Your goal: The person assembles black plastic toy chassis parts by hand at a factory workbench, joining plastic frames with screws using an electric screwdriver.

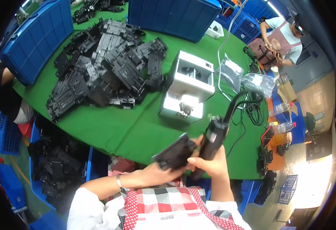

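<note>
The black plastic part (pixel 173 152), blurred, lies in the left hand (pixel 163 171), which is curled round it, most fingers hidden. Just beside it, the right hand (pixel 215 165) is wrapped round a black corded tool (pixel 213 138), whose lower end is hard to make out. Beyond, a white machine (pixel 172 105) and piled black parts (pixel 127 74) stand on the green table (pixel 129 132).

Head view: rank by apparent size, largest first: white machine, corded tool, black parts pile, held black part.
1. Black parts pile
2. White machine
3. Corded tool and held black part: too alike to rank, and motion blur softens the edges.
</note>
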A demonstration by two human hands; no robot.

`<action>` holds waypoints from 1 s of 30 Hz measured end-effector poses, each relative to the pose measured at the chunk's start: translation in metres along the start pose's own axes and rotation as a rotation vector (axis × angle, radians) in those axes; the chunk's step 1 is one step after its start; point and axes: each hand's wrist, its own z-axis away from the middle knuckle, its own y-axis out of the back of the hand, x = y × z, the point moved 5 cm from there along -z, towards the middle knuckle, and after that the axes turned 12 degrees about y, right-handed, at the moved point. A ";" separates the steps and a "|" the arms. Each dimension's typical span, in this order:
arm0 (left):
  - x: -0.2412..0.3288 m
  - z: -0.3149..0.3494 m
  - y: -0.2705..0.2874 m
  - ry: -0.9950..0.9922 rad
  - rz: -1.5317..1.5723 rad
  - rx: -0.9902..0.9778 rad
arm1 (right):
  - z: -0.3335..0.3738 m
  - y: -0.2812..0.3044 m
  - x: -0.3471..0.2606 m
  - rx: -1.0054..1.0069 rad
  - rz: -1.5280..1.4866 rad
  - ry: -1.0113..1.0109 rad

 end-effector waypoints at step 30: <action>-0.061 -0.190 0.224 0.137 0.343 0.542 | 0.090 0.162 0.091 0.777 -0.329 0.003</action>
